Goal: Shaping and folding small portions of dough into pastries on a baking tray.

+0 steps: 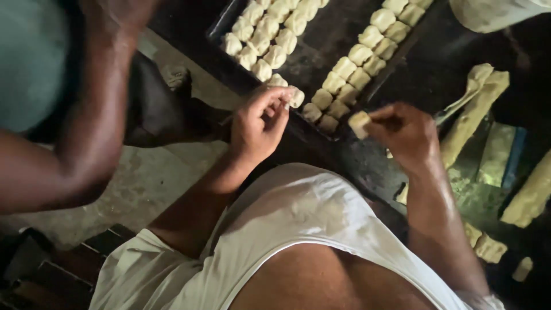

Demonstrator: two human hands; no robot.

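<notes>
Head view: one dough piece [296, 96] is pinched by the left hand [258, 127], another dough piece [359, 123] gripped by the right hand [404, 135], the dark baking tray [321, 43] at twelve o'clock.

Cut off, covered and lost in shadow

The dark metal baking tray [330, 43] beyond both grips runs off the top edge, its rows of pale dough pieces [270, 40] cut short there. The right hand [404, 135] hides most of its pale dough lump [359, 123]. Right of that grip, the long pale dough strip [531, 198] leaves the frame and the dark counter [436, 69] sinks into shadow.
</notes>
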